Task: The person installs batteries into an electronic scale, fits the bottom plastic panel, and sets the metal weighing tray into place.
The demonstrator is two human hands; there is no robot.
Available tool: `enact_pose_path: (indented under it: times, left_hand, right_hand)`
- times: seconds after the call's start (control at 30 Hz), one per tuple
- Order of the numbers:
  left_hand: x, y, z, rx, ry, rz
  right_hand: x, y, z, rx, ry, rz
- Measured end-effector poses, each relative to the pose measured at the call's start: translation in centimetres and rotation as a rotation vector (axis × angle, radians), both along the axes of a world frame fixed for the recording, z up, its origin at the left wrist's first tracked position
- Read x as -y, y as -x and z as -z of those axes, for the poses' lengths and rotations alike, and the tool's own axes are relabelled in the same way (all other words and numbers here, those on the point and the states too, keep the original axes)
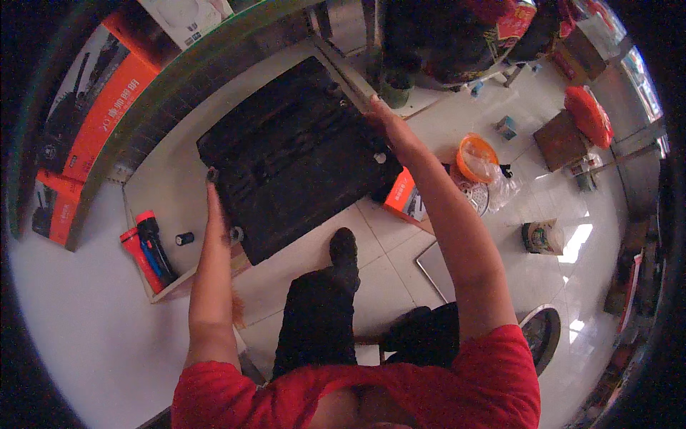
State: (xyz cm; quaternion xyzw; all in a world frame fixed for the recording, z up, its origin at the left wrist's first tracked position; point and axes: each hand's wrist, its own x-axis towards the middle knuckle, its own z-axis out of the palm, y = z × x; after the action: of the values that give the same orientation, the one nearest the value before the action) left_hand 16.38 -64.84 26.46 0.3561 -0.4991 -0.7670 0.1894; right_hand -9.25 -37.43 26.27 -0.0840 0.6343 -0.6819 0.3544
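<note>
A wide, flat black case [293, 157] with a ridged surface and small rounded pieces at its edges hangs tilted in front of me. My left hand [216, 200] grips its left edge, with most fingers hidden behind or beside it. At the upper right edge, my right hand [393, 132] holds the other side, its fingers partly out of sight. Left of my left forearm, a red flashlight [143, 261] and a black flashlight with a red head [151, 239] lie side by side. A small black cylinder [185, 238] is close to them.
Orange-and-black boxes [114, 100] stand at the left. Right of the case are an orange box [407, 196], an orange basket [476, 157], a paper tub [543, 237] and a cardboard box [562, 139] with a red bag [588, 116]. My shoe [344, 257] rests on the tiled floor.
</note>
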Motion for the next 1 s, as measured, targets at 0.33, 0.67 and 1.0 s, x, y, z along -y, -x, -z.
enact_pose_path:
  times: [0.33, 0.67, 1.0]
  left_hand:
    - [1.7, -0.6, 4.1, 0.117, -0.016, 0.031]
    - [5.4, 0.8, 5.9, 0.166, 0.182, 0.075]
    - [9.5, -4.5, 5.8, 0.223, 0.059, 0.108]
  right_hand:
    - [1.9, 0.5, -1.4, -0.004, -0.010, 0.000]
    - [-1.9, 0.3, -1.9, -0.035, 0.100, -0.067]
    - [-27.6, -7.5, 8.5, 0.111, 0.022, 0.596]
